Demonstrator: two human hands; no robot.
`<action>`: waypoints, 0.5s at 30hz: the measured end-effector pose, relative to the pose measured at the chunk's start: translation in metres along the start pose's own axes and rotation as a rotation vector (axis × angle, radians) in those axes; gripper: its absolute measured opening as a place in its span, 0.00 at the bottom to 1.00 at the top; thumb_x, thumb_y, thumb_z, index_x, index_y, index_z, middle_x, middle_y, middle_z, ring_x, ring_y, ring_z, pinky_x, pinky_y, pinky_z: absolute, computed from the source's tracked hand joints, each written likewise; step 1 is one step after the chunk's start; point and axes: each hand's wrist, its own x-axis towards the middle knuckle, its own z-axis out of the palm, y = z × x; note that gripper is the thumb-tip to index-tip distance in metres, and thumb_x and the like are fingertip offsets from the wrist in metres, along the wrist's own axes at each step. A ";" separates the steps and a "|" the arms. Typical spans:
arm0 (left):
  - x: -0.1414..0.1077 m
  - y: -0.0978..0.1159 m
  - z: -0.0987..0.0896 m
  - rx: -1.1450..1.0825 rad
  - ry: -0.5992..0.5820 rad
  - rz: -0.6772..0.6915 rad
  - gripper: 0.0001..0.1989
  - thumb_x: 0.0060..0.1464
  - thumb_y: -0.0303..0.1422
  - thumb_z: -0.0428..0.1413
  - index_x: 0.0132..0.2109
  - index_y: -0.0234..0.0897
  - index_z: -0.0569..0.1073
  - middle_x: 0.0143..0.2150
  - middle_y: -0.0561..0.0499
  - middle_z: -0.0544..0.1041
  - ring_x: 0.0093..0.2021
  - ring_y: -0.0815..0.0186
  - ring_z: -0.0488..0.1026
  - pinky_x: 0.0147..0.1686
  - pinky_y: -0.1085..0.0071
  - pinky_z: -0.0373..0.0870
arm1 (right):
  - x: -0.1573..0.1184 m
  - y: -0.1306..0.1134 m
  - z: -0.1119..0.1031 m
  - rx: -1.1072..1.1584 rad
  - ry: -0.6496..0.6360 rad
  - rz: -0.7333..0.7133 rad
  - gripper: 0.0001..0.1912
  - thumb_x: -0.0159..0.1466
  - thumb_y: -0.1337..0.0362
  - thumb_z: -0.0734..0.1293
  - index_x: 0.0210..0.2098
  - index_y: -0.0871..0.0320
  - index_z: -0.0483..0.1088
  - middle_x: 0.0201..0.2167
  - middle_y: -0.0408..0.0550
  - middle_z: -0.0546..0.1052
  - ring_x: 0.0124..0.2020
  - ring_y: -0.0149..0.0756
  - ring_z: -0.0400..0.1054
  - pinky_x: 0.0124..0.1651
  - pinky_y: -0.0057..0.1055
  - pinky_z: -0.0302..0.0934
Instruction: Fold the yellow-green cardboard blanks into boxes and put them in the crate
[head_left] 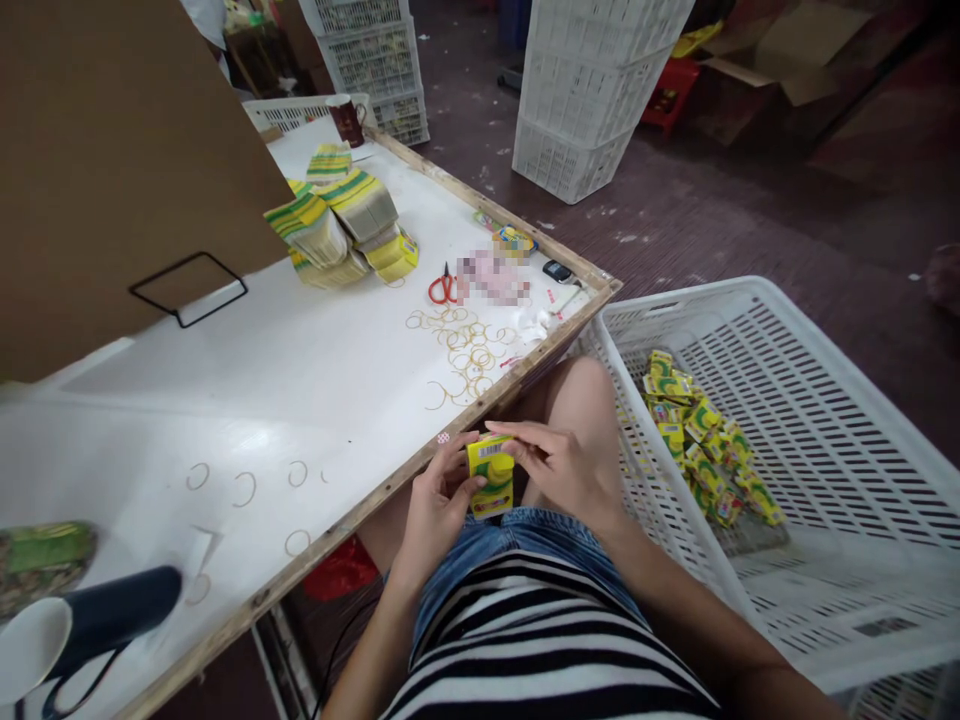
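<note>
Above my lap I hold a small yellow and green printed packet [491,480] upright, its barcode near the top edge. My left hand [442,490] grips its left side, thumb on the front and fingers behind. At the packet's upper right corner, my right hand [559,465] has its fingers closed on the top edge. To my right, a white plastic crate [840,400] contains a pile of similar yellow packets [705,440]. Stacks of flat yellow-green cartons [337,220] lie on the white table [247,390] ahead.
Loose rubber bands [472,345] are scattered on the table near red-handled scissors [444,287]. A large cardboard box [127,170] stands at the left. A dark blue cup [120,615] lies at the lower left, a mug [346,120] at the far end. Stacked crates [592,90] stand on the floor.
</note>
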 end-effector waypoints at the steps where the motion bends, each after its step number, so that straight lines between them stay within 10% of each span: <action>1: 0.000 -0.002 0.000 0.040 0.018 0.038 0.20 0.57 0.29 0.58 0.57 0.42 0.70 0.53 0.45 0.77 0.48 0.59 0.77 0.47 0.64 0.75 | -0.001 0.000 0.000 0.056 0.044 -0.029 0.16 0.68 0.58 0.63 0.51 0.55 0.75 0.44 0.51 0.79 0.44 0.39 0.74 0.46 0.33 0.69; 15: 0.004 0.010 0.015 0.121 0.251 0.355 0.05 0.56 0.29 0.59 0.39 0.41 0.80 0.41 0.48 0.82 0.44 0.59 0.79 0.46 0.62 0.76 | -0.009 -0.007 0.026 0.341 0.247 -0.063 0.05 0.63 0.64 0.69 0.34 0.53 0.79 0.36 0.49 0.81 0.41 0.39 0.75 0.46 0.37 0.70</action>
